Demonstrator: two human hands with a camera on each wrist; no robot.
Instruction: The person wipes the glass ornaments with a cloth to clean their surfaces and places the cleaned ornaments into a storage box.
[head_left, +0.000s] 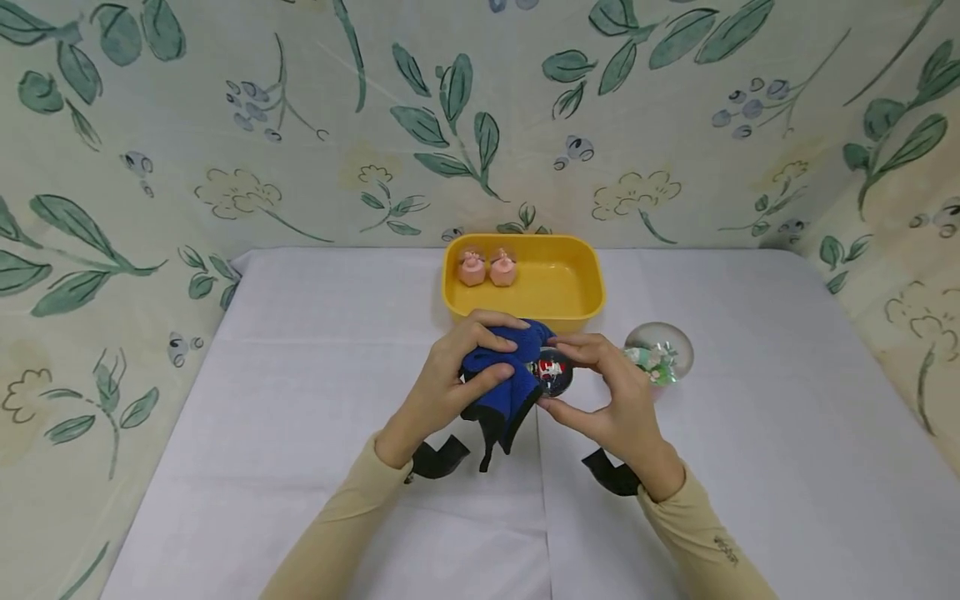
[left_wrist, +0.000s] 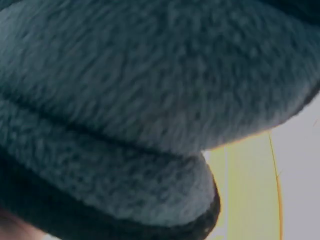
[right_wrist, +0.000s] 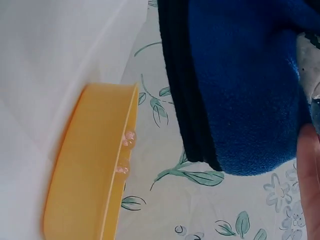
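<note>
My left hand (head_left: 448,377) holds a folded blue cloth (head_left: 517,402) with black edging, thumb on the near side and fingers over the top. Against the cloth's right side is a small snow globe (head_left: 553,372), dark with a red and white figure inside. My right hand (head_left: 621,404) pinches this globe between thumb and fingers. The cloth covers the globe's left part. In the left wrist view the fuzzy cloth (left_wrist: 130,75) fills most of the picture. In the right wrist view the cloth (right_wrist: 245,95) hangs beside a fingertip (right_wrist: 310,170) and a grey-white bit of the globe.
A yellow basin (head_left: 558,279) stands behind the hands, with two pink ornaments (head_left: 487,268) at its left end. Right of my right hand sits a larger clear snow globe (head_left: 663,350) with pale flowers inside. A white cloth (head_left: 300,350) covers the table; patterned fabric hangs behind.
</note>
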